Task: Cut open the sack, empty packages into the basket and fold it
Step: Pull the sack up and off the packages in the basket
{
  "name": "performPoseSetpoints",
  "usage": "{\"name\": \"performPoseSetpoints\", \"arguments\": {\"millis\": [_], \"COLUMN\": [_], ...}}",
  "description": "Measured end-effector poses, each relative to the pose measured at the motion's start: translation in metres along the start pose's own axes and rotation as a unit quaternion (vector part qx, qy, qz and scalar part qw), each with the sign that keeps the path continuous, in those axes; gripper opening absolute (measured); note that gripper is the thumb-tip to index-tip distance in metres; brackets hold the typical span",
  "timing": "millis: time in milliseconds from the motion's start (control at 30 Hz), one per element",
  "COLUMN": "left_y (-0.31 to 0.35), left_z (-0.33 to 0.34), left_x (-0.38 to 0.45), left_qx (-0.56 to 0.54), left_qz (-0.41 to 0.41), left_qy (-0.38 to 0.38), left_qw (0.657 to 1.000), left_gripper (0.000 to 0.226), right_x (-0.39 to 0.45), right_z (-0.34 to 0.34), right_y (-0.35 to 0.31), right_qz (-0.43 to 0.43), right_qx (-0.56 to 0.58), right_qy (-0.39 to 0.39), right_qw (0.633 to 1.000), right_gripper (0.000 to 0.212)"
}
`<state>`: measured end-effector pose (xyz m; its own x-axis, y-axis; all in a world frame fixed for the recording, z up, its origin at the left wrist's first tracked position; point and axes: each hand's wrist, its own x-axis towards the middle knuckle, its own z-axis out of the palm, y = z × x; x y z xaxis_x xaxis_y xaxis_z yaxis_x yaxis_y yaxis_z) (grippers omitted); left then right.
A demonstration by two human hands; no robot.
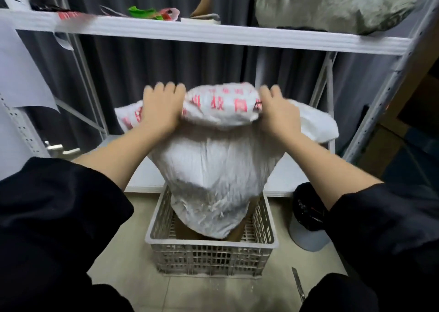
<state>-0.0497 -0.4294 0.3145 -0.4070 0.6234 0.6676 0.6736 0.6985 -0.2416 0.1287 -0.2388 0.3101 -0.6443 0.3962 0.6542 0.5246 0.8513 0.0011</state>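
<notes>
My left hand [161, 105] and my right hand [276, 112] each grip the top of the white sack [213, 169], fingers curled tight around it. The sack hangs upside down, its bottom end inside the gray plastic basket [211, 247] on the floor. A knife [298, 283] lies beside the basket.

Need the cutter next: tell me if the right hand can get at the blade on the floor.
Probably not yet: the right hand grips the sack over the basket. The blade lies bare on the floor.
</notes>
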Motion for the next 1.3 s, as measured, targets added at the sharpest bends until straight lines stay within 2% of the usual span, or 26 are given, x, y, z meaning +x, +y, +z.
{"name": "performPoseSetpoints", "arguments": {"millis": [67, 133, 200, 233, 333, 367, 467, 533, 567, 700, 733, 800, 867, 900, 1033, 1100, 1200, 1267, 1300], "left_y": [-0.003, -0.006, -0.005, -0.006, -0.006, -0.006, -0.006, -0.010, -0.011, -0.017, -0.017, -0.014, -0.011, -0.008, -0.001, 0.002, 0.012, 0.019, 0.021], "left_z": [-0.012, -0.010, -0.001, 0.002, -0.004, -0.007, -0.010, -0.019, -0.020, 0.000, 0.002, 0.002, -0.002, -0.002, 0.002, 0.011, 0.028, 0.042, 0.050], "left_x": [0.011, 0.010, 0.002, -0.002, -0.001, 0.001, 0.006, 0.014, 0.014, -0.009, -0.017, -0.023, -0.019, -0.016, -0.010, -0.012, -0.027, -0.042, -0.048], "left_qx": [0.001, -0.020, 0.003, 0.014, 0.006, 0.007, -0.016, -0.022, -0.018, -0.051, -0.110, -0.266, -0.329, -0.320, -0.168, -0.101, -0.059, -0.046, -0.046], "left_qz": [-0.031, -0.011, 0.016, 0.014, -0.015, -0.017, -0.005, -0.028, -0.012, 0.149, 0.155, 0.097, 0.041, 0.032, 0.043, 0.063, 0.083, 0.070, 0.054], "left_qy": [0.063, 0.008, -0.093, -0.095, 0.017, 0.031, 0.005, 0.040, 0.041, -0.092, -0.115, -0.149, -0.202, -0.227, -0.309, -0.346, -0.351, -0.319, -0.297], "left_qw": [0.998, 1.000, 0.996, 0.995, 1.000, 0.999, 1.000, 0.999, 0.999, 0.983, 0.975, 0.947, 0.922, 0.919, 0.935, 0.931, 0.931, 0.944, 0.952], "left_gripper": [0.020, 0.027, 0.038, 0.037, 0.022, 0.023, 0.030, 0.034, 0.037, 0.074, 0.076, 0.059, 0.045, 0.049, 0.116, 0.132, 0.137, 0.125, 0.111], "right_x": [0.012, 0.011, -0.001, -0.005, -0.003, 0.000, 0.011, 0.017, 0.016, -0.005, -0.010, -0.018, -0.022, -0.023, -0.029, -0.033, -0.042, -0.053, -0.058], "right_z": [-0.013, -0.012, -0.002, 0.001, 0.000, -0.002, -0.010, -0.014, -0.014, 0.008, 0.013, 0.020, 0.023, 0.023, 0.027, 0.033, 0.036, 0.036, 0.035], "right_y": [0.000, -0.001, -0.001, -0.002, -0.003, -0.003, 0.001, 0.003, 0.004, 0.013, 0.015, 0.017, 0.019, 0.020, 0.024, 0.025, 0.027, 0.034, 0.038], "right_qz": [0.027, 0.007, -0.028, -0.026, 0.012, 0.006, -0.015, 0.010, 0.012, -0.051, -0.052, -0.052, -0.067, -0.083, -0.142, -0.176, -0.249, -0.301, -0.318], "right_qx": [0.018, 0.004, -0.028, -0.027, 0.012, 0.011, -0.019, -0.016, -0.019, -0.150, -0.159, -0.139, -0.102, -0.078, -0.038, -0.039, -0.014, -0.001, -0.002], "right_qy": [0.034, -0.007, -0.076, -0.080, -0.016, -0.007, 0.021, 0.057, 0.063, 0.084, 0.097, 0.111, 0.118, 0.122, 0.131, 0.129, 0.065, -0.008, -0.043], "right_qw": [0.999, 1.000, 0.996, 0.996, 1.000, 1.000, 1.000, 0.998, 0.998, 0.984, 0.981, 0.983, 0.985, 0.986, 0.980, 0.975, 0.966, 0.954, 0.947], "right_gripper": [0.034, 0.038, 0.044, 0.044, 0.038, 0.037, 0.039, 0.040, 0.041, 0.038, 0.036, 0.034, 0.031, 0.030, 0.033, 0.037, 0.047, 0.053, 0.057]}}
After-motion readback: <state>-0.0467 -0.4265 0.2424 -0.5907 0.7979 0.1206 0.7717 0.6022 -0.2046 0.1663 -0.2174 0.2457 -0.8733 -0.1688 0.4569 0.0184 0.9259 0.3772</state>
